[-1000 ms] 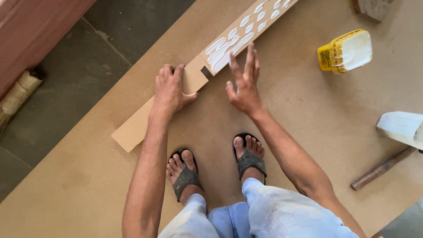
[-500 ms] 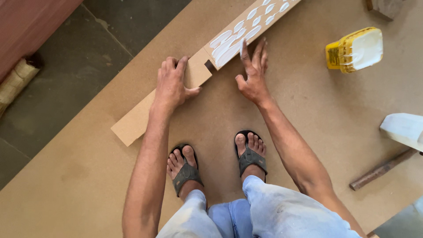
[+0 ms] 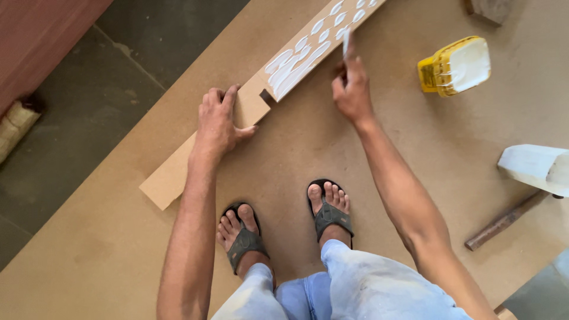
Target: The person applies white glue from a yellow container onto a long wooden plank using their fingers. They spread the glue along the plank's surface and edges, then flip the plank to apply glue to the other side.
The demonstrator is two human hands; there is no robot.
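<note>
Fibreboard, plain brown and matt, lies under everything we see: a big sheet (image 3: 415, 148) spread over the dark floor (image 3: 118, 77), with our sandalled feet (image 3: 284, 222) planted on it. Across the sheet runs a long narrow strip (image 3: 237, 124) of the same board, slanting from lower left to the top edge. Our left hand (image 3: 218, 121) rests flat on the bare part of the strip, fingers spread and pressing down, which we judge keeps the strip from sliding. Just beyond that hand the strip carries white dabs and streaks of glue (image 3: 296, 59), laid in rows towards the far end. Our right hand (image 3: 351, 89) hovers at the strip's near edge beside the streaks, fingers drawn together with the forefinger raised and whitened at the tip; we cannot tell whether it pinches anything.

To the right, well apart from the strip, lies a yellow tub (image 3: 453, 66), squarish, tipped on its side so its white contents face us; a darker label band wraps its wall. Further right sits a white block-like thing (image 3: 533, 168) with a wooden handle (image 3: 504, 220) beneath it.
</note>
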